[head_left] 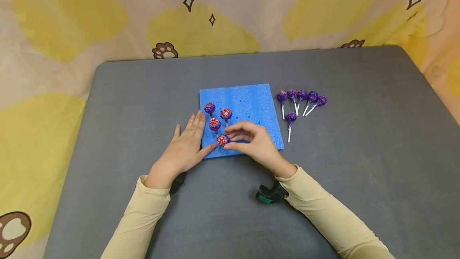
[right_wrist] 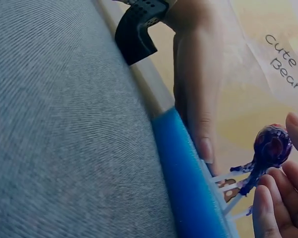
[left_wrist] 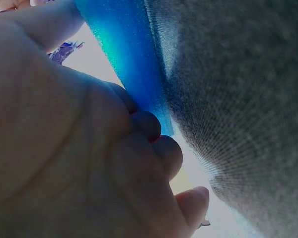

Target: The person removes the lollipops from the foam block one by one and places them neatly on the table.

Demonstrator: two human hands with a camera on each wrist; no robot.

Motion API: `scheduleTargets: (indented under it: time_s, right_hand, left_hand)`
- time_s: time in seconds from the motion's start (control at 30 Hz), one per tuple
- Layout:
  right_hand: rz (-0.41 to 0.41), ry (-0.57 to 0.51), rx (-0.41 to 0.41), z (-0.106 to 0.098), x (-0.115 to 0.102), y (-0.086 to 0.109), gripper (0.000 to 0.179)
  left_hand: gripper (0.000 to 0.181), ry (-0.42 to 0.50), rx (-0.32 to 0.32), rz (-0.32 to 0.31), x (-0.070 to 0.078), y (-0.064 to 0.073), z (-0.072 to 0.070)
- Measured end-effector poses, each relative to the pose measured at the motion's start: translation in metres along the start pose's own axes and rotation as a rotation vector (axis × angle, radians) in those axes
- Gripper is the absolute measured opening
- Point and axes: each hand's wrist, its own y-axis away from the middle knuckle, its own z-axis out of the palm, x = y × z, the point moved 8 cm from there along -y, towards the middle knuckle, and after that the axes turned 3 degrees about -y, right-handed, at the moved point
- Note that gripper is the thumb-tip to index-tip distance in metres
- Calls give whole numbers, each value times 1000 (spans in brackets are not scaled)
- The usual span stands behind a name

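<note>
Grey counter (head_left: pixel 118 123) stretching wide left of blue foam block (head_left: pixel 248 101), left grip (head_left: pixel 185 147) spread flat along its left edge, right grip (head_left: pixel 256 141) curled around nearest lollipop (head_left: pixel 221 141).

Left hand (head_left: pixel 183 147) flat, thumb spread, right hand (head_left: pixel 256 143) curved, fingers (head_left: pixel 241 128) bent

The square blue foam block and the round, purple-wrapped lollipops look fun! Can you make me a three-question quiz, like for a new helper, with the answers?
1. How many round, purple-wrapped lollipops lie on the grey table?
2. True or false: the left hand is at the left edge of the square blue foam block.
3. Which is nearer those loose lollipops: A) left hand, B) right hand?

Key: 1. Six. 2. True. 3. B.
</note>
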Motion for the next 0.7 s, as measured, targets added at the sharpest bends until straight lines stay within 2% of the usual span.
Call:
scheduleTargets:
  time_s: [0.43, 0.7]
  right_hand:
    - [-120, 86, 0, 5, 1, -2, 33]
    - [-116, 39, 26, -1, 4, 1, 25]
  left_hand:
    - [88, -1, 12, 3, -2, 1, -2]
    - [88, -8, 15, 14, 0, -1, 0]
